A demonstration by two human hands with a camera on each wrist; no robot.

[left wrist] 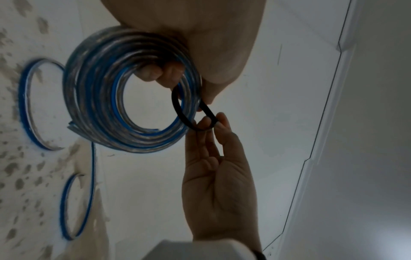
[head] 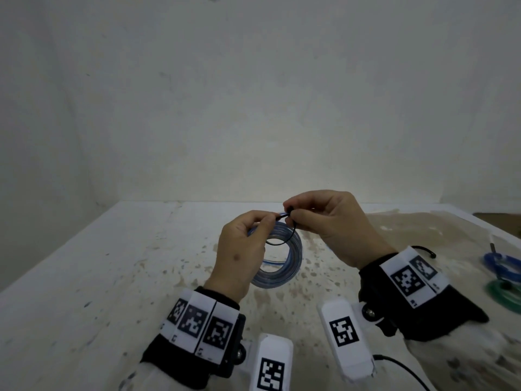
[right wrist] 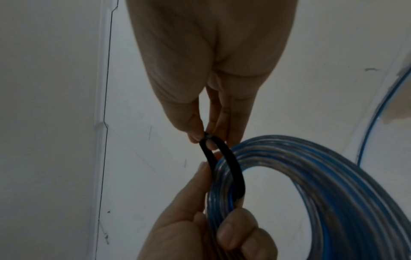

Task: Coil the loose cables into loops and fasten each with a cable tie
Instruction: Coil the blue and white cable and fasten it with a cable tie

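**Tie looped round the coil**

The left hand [head: 239, 255] grips the blue-and-clear coil [head: 284, 266] above the table [head: 84, 277], fingers curled through its middle. The right hand [head: 329, 221] pinches the black tie [left wrist: 189, 112] between thumb and fingertips; the tie loops round the coil's strands. At the table's right edge lie a blue coil [head: 501, 263] and a green coil [head: 504, 294]. Wrist bands carry square black-and-white markers [head: 407, 279]; no writing is legible.
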